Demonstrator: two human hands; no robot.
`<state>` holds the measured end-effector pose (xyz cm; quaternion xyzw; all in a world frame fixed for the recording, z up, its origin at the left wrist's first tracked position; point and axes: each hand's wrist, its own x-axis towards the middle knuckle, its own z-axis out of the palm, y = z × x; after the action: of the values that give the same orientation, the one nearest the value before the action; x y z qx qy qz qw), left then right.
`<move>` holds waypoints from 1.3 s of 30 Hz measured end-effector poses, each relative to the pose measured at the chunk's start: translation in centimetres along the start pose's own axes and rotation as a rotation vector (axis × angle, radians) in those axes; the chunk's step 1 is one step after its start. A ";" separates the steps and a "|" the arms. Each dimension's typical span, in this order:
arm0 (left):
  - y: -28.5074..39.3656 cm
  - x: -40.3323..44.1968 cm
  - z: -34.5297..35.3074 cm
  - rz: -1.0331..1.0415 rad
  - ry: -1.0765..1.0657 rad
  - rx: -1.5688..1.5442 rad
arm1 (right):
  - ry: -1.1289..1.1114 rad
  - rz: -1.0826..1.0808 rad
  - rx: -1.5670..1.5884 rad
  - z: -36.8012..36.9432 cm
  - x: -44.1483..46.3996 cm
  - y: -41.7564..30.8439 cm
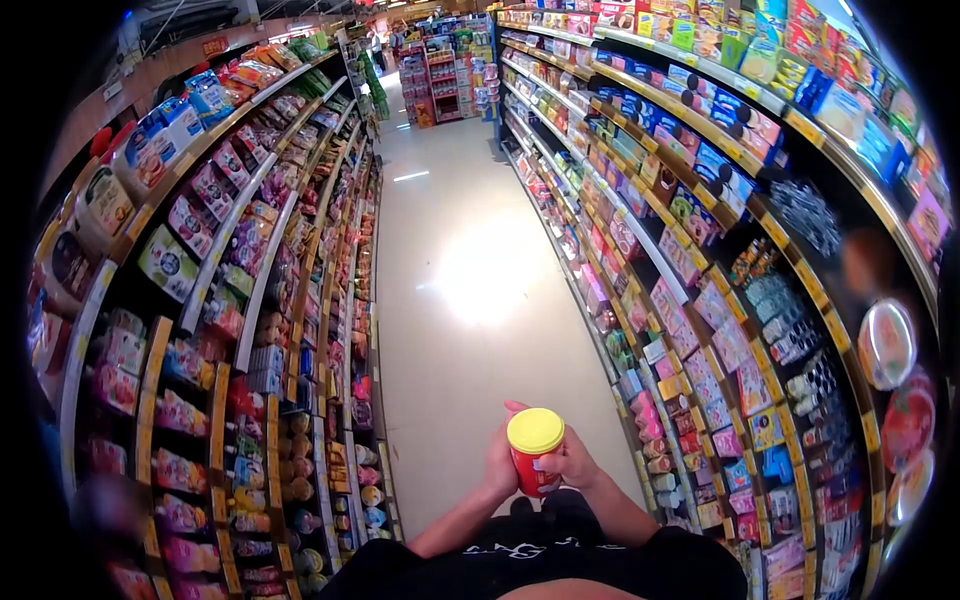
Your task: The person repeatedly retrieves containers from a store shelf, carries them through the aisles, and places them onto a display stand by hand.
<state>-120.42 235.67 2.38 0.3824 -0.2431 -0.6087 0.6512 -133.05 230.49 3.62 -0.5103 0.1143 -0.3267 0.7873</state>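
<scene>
A red jar (537, 472) with a yellow lid (536, 430) is held upright in front of my body, low in the middle of the head view. My left hand (502, 458) is wrapped round its left side. On its right side, my right hand (572, 460) has its fingers closed on the red wall below the lid. The lid is on the jar. Part of the red surface is hidden by the fingers of both hands.
Shelves of packaged goods line the aisle on the left (245, 215) and the right (690, 215). A pale shiny floor (420, 330) runs between them, with a bright reflection. A display stand (443, 85) with goods is at the far end.
</scene>
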 end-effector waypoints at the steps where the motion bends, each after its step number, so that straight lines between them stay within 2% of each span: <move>1: 0.4 1.7 0.1 -0.012 0.017 -0.004 | -0.003 0.040 0.034 -1.1 1.6 -0.2; 6: 1.1 13.0 -1.5 0.034 -0.004 0.008 | -0.019 -0.015 0.054 -7.9 11.5 -0.9; 10: 5.3 23.3 0.1 0.053 -0.048 0.057 | -0.021 -0.060 0.123 -14.0 20.0 -1.5; 11: 5.9 26.4 -0.7 -0.009 -0.112 0.010 | -0.002 -0.062 0.175 -15.8 22.3 -1.3; 15: 8.4 36.2 -0.7 0.049 -0.063 0.044 | -0.060 -0.052 0.202 -21.0 30.9 -5.1; 19: 11.7 43.6 -1.3 -0.097 -0.077 -0.015 | -0.067 0.036 0.223 -25.5 38.6 -6.3; 22: 12.9 48.6 -2.0 -0.153 0.039 -0.070 | -0.053 0.102 0.269 -28.0 43.3 -6.2; 27: 15.3 58.5 -5.8 -0.217 -0.088 -0.149 | -0.027 0.191 0.238 -33.0 52.7 -4.7; 30: 17.6 65.8 -7.7 -0.177 -0.143 -0.155 | 0.020 0.147 0.139 -35.1 59.8 -4.7; 33: 20.0 74.0 -9.5 -0.171 -0.195 -0.186 | 0.031 0.101 -0.131 -38.4 67.3 -5.6; 37: 24.4 84.4 -10.7 -0.180 -0.259 -0.210 | 0.107 0.135 -0.172 -42.2 77.1 -7.7; 39: 25.7 89.6 -11.6 -0.136 -0.296 -0.177 | 0.087 0.064 -0.216 -43.5 81.3 -9.5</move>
<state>-83.15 149.42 2.57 0.2452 -0.2554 -0.7202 0.5967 -97.36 144.99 4.73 -0.5734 0.1993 -0.3092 0.7320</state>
